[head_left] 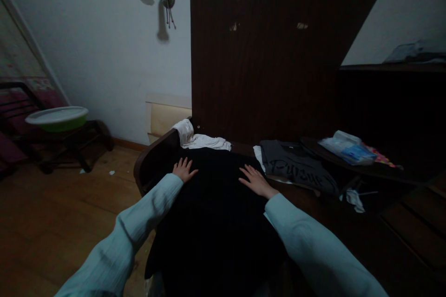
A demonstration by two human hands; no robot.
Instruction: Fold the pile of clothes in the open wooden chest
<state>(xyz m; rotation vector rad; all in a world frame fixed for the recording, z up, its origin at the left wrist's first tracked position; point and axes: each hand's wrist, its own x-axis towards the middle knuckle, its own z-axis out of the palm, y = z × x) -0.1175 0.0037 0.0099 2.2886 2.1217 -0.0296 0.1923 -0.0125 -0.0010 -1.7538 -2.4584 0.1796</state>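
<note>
A black cloth (216, 204), seemingly a garment, lies spread over a dark wooden surface and hangs down at the near side. Its folds and outline are hard to make out in the dim light. On its left part my left hand (184, 170) rests flat, fingers apart. My right hand (257, 182) lies on the right part, palm down with the fingers stretched out. Neither hand grips anything. Just beyond the black cloth is a crumpled white cloth (205, 141). To the right of my right hand lies a folded dark grey shirt (296, 164) with black lettering.
A dark wooden armrest (153, 155) edges the surface at the left. Packets (350, 148) lie on a dark rounded ledge at the right. A green and white basin (59, 118) stands on a dark chair at the far left. A tall brown panel (265, 55) rises behind.
</note>
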